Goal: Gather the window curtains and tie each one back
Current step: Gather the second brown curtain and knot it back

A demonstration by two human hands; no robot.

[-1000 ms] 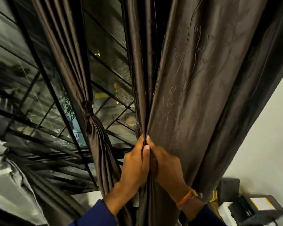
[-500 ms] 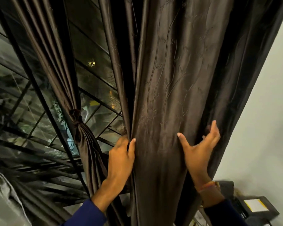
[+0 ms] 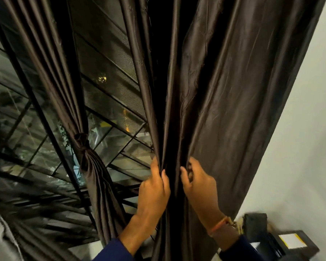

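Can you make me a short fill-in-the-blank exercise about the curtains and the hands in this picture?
1. The curtain on the left is already tied with a ____ at its middle.
2. Both hands grip folds of the ____ curtain.
3. The orange thread bracelet sits on the ____ wrist.
4. The left hand and the right hand hold the fabric at about the ____ height.

Missing words: knot; right; right; same
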